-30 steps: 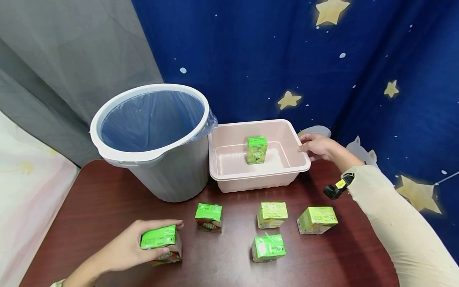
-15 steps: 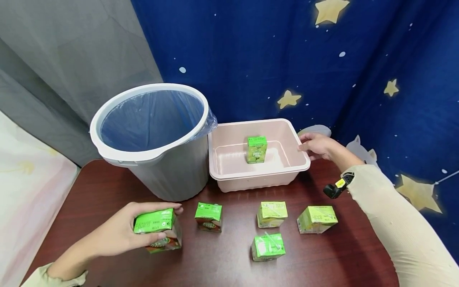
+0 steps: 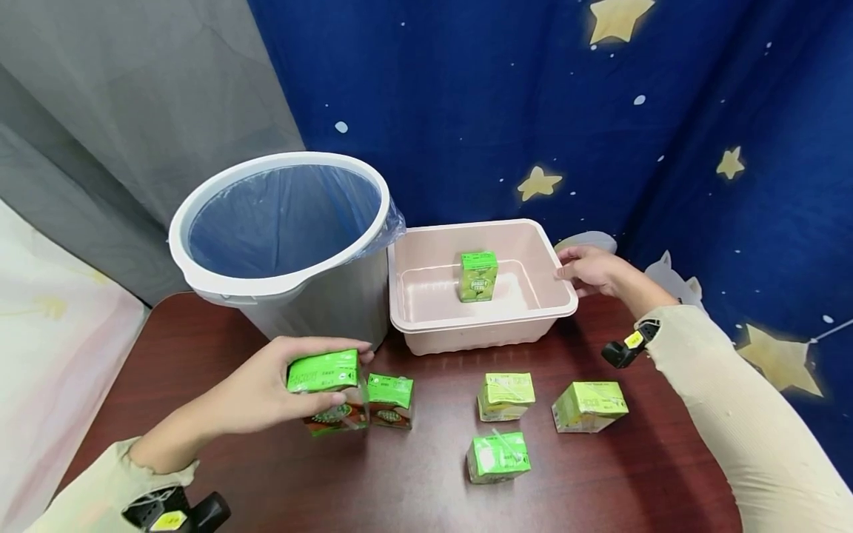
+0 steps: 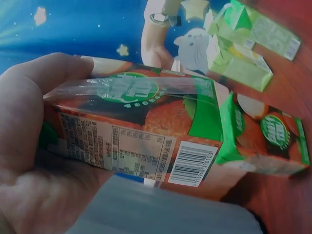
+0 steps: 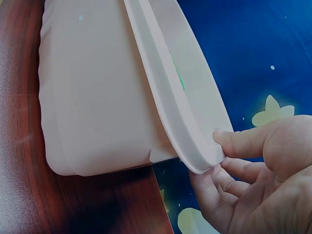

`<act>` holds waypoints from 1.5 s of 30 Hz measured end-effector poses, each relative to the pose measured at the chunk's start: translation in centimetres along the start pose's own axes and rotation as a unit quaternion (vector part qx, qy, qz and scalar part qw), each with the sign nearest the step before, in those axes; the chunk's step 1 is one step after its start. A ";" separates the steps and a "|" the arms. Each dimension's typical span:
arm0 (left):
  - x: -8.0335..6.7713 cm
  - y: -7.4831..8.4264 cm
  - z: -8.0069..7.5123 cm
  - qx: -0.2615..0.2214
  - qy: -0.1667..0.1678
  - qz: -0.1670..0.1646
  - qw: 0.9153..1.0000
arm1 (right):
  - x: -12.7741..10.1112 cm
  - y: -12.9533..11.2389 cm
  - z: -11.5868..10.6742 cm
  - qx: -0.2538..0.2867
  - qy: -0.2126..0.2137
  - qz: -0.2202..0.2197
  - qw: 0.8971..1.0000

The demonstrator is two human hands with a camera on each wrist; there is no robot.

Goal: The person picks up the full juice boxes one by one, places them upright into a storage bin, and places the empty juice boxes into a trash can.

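Note:
My left hand [image 3: 266,391] grips a green and red drink carton [image 3: 328,391] from above and holds it off the table, close beside another carton [image 3: 390,400]. In the left wrist view the held carton [image 4: 141,129] fills the frame, thumb on its left end. My right hand [image 3: 589,270] pinches the right rim of a pink tub [image 3: 553,274]; in the right wrist view the thumb lies on top of the tub rim [image 5: 195,151] with the fingers under it. One green carton [image 3: 477,276] stands upright inside the tub.
A white bin [image 3: 286,252] with a blue liner stands left of the tub, touching it. Three more green cartons [image 3: 506,396] [image 3: 589,406] [image 3: 499,457] lie on the dark red table [image 3: 200,348]. A starry blue curtain hangs behind.
My left hand has lifted its carton off the table and carried it right and away from me, up against the neighbouring carton. The right hand has stayed on the tub rim.

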State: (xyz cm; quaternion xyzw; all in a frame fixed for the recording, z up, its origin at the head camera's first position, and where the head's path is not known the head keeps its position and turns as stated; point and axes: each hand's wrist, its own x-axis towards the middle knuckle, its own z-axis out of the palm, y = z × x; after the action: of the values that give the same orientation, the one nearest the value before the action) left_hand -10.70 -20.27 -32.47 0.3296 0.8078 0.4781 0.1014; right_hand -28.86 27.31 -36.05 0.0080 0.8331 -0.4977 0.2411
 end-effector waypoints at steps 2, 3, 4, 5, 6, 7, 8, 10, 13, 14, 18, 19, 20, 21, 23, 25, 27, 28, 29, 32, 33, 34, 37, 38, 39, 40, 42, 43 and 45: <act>0.7 0.3 0.0 -0.001 0.001 0.000 1.000 | -0.1 0.0 0.0 0.003 -0.001 0.000 1.000; 1.1 0.4 0.1 -0.003 0.001 -0.001 1.000 | -0.1 0.0 0.0 0.004 -0.002 0.000 1.000; 1.5 0.5 0.2 -0.005 0.001 -0.002 1.000 | -0.2 -0.1 0.0 0.004 -0.002 -0.001 1.000; 1.9 0.6 0.3 -0.005 0.002 -0.004 1.000 | -0.2 -0.1 0.0 0.004 -0.002 -0.002 1.000; 2.3 0.7 0.4 -0.004 0.003 -0.007 1.000 | -0.2 -0.1 -0.1 0.003 -0.003 -0.003 1.000; 2.7 0.8 0.5 -0.004 0.004 -0.010 1.000 | -0.2 -0.1 -0.1 0.001 -0.002 -0.003 1.000; 3.1 0.9 0.7 0.001 0.005 -0.010 1.000 | -0.1 -0.1 -0.1 -0.002 0.000 -0.003 1.000; 4.1 1.2 1.1 0.016 0.008 -0.010 1.000 | 0.0 0.0 -0.1 -0.006 0.003 -0.002 1.000; 5.6 1.4 1.6 0.034 0.010 -0.007 0.999 | -0.1 -0.1 0.0 -0.008 0.005 -0.001 1.000; 6.1 1.4 1.8 0.039 0.011 -0.005 0.999 | -0.1 -0.1 0.1 -0.007 0.005 -0.001 1.000; 7.9 1.7 2.0 0.046 0.015 0.002 0.999 | -0.2 -0.2 0.2 -0.005 0.003 -0.003 1.000; 8.4 1.8 2.0 0.048 0.019 0.005 0.999 | -0.2 -0.2 0.2 -0.004 0.003 -0.003 1.000; 8.8 1.8 2.0 0.048 0.022 0.007 0.999 | -0.2 -0.1 0.1 -0.004 0.003 -0.004 1.000; 9.1 1.9 2.0 0.048 0.024 0.009 0.998 | -0.2 -0.1 0.1 -0.003 0.002 -0.006 1.000; 9.9 2.1 2.0 0.050 0.029 0.010 0.998 | -0.2 0.0 -0.1 0.004 -0.002 -0.012 1.000; 10.7 2.2 2.1 0.049 0.034 0.005 0.998 | -0.2 0.1 -0.2 0.006 -0.004 -0.014 1.000; 11.4 2.3 2.2 0.048 0.042 -0.004 0.998 | -0.2 0.1 -0.1 0.003 -0.003 -0.012 1.000; 11.8 2.3 2.3 0.050 0.047 -0.010 0.998 | -0.2 0.0 -0.1 -0.001 0.000 -0.009 1.000; 12.1 2.2 2.4 0.049 0.052 -0.015 0.997 | -0.2 0.0 0.0 -0.004 0.002 -0.007 1.000; 13.2 2.1 2.6 0.044 0.068 -0.027 0.996 | -0.1 -0.1 0.2 -0.016 0.006 0.000 1.000; 13.5 2.0 2.7 0.044 0.071 -0.029 0.996 | -0.1 -0.1 0.2 -0.017 0.006 0.000 1.000; 13.9 2.0 2.7 0.043 0.074 -0.030 0.996 | -0.1 -0.1 0.1 -0.017 0.005 0.000 1.000; 15.1 1.8 2.8 0.043 0.088 -0.035 0.995 | 0.0 -0.1 0.1 -0.017 0.005 0.000 1.000; 15.5 1.8 2.8 0.045 0.093 -0.039 0.994 | 0.0 -0.1 0.0 -0.018 0.005 0.000 1.000; 15.9 1.8 2.8 0.045 0.098 -0.043 0.993 | 0.0 -0.1 0.0 -0.017 0.005 0.000 1.000; 16.3 1.8 2.8 0.045 0.102 -0.050 0.993 | 0.0 -0.1 0.1 -0.016 0.005 0.000 1.000; 17.1 1.8 2.9 0.041 0.107 -0.066 0.991 | 0.0 -0.1 0.1 -0.015 0.007 0.002 1.000; 17.5 1.8 3.0 0.036 0.109 -0.078 0.990 | 0.0 -0.1 0.1 -0.015 0.007 0.003 1.000; 18.1 1.9 3.1 0.023 0.113 -0.102 0.988 | 0.0 -0.1 0.1 -0.016 0.008 0.003 1.000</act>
State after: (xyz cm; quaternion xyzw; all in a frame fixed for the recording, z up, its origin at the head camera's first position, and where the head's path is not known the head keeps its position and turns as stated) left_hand -22.18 -6.00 -29.75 0.1917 0.8541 0.4810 0.0498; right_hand -28.81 27.18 -36.00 0.0108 0.8428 -0.4839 0.2357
